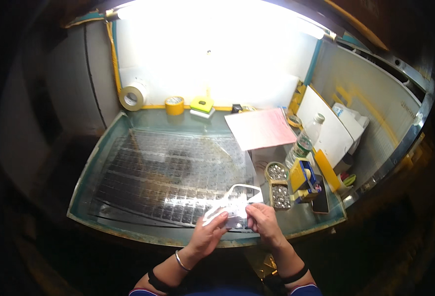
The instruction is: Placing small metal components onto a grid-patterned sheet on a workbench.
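Near the front edge of the table, I hold up a small clear, glossy sheet (235, 211) with a white strip looped along its edge. My left hand (207, 236) pinches its lower left side between thumb and fingers. At its right side, my right hand (263, 221) is closed on it with thumb and bent fingers. Glare hides the sheet's details. Under and beyond it lies a wide gridded sheet (163, 170) of small dark squares, spread flat on the table.
Right of the hands stand a round dish (277, 171) and a square dish (280, 196) of small shiny pieces, a tape dispenser (303, 177) and a plastic bottle (306, 140). Pink paper (262, 127) lies behind. Tape rolls (174, 105) stand at the back wall.
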The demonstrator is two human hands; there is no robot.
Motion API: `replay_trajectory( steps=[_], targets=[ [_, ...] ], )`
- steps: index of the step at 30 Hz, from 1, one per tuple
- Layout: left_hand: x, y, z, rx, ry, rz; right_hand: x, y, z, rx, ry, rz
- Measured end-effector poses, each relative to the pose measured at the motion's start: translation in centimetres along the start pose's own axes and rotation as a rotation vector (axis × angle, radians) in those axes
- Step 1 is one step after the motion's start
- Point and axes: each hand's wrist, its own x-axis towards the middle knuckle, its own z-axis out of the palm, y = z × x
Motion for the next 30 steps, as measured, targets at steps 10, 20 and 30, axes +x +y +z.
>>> replay_trajectory(
  steps=[10, 20, 30],
  targets=[
    [-5.6, 3.2, -1.1, -0.067, -0.247, -0.313, -0.2, -4.1, -2.1, 0.345, -0.107, 0.034],
    [-10.3, 1.4, -4.3, 0.101, -0.274, -0.661, 3.9, -3.9, -4.0, 0.103, -0.005, -0.113],
    [-8.5, 4.8, -3.0, 0.49, -0.107, -0.47, 0.8, -5.3, -2.9, 0.328, 0.341, -0.569]
  ],
)
